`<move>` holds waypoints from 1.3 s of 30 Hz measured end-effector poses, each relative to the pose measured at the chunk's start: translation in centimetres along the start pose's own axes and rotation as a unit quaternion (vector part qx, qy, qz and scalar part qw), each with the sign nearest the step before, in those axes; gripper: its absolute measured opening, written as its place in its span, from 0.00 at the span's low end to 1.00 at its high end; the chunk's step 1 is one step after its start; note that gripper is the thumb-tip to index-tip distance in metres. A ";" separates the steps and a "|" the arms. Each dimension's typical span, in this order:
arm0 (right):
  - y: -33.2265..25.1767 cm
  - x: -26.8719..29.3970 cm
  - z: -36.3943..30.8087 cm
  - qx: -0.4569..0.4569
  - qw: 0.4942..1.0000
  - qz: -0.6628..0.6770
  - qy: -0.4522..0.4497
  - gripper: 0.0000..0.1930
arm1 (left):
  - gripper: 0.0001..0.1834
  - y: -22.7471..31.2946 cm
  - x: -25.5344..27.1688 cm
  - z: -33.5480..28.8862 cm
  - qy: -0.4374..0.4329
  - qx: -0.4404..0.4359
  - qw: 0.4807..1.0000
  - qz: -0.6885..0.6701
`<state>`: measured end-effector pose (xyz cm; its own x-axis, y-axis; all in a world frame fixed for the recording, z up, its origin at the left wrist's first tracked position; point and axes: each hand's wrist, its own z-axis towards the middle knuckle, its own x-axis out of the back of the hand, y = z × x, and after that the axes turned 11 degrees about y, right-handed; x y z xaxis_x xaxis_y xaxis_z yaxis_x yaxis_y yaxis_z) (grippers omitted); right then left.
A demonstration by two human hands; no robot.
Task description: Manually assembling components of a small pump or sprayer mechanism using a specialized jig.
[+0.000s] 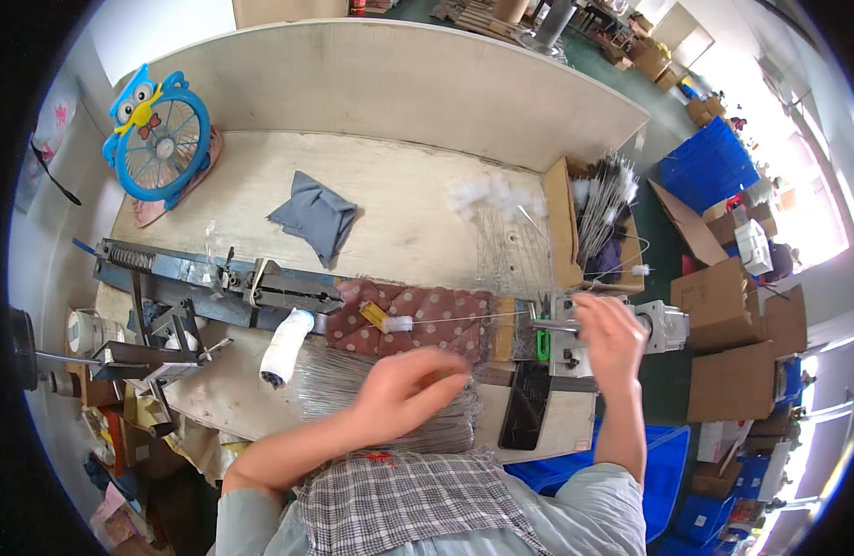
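Observation:
My left hand [410, 394], a little blurred, hovers over a bundle of thin metal wires [330, 380]. Its thumb stands apart from the loosely curved fingers, and nothing shows between them. My right hand [614, 338], smeared by motion, is beside the metal spindle [558, 325] of a small machine [666, 328]; whether it grips anything cannot be made out. From the spindle a thin wire [464, 320] runs left to a white bristle tuft [399, 323]. A yellow piece [373, 314] touches that tuft, above a brown dotted cloth pad [436, 315].
A black phone [525, 408] lies near the bench's front edge. White-tufted brushes [501, 199] lie at the back, beside a cardboard box [561, 222] of more. A grey cloth [318, 218], a blue fan [163, 144], a metal rail [172, 278] and a white wrapped roll [286, 347] occupy the left.

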<state>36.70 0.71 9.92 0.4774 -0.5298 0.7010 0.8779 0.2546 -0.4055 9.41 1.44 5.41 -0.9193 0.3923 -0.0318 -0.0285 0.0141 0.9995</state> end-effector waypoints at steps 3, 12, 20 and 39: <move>-1.5 -2.5 0.6 -0.051 0.993 0.075 -0.074 0.13 | 0.10 -1.8 -3.8 4.7 0.046 -0.194 0.952 0.231; 1.3 -5.0 0.2 0.004 0.998 0.063 -0.009 0.08 | 0.10 -6.1 -6.9 10.4 0.035 -0.302 0.828 0.471; 2.2 -5.3 0.7 -0.026 0.981 0.113 -0.153 0.06 | 0.20 -7.3 -5.9 12.2 -0.003 -0.322 0.799 0.508; -11.3 -17.3 3.2 0.171 0.955 0.181 -0.164 0.04 | 0.19 -5.1 7.6 -5.6 0.417 0.107 0.886 -0.171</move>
<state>18.64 9.65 4.24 0.6876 -0.0894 0.7205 0.5877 0.6512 -0.4801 0.40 -0.85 0.04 -0.8441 -0.4832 -0.2323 -0.3692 0.2097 0.9054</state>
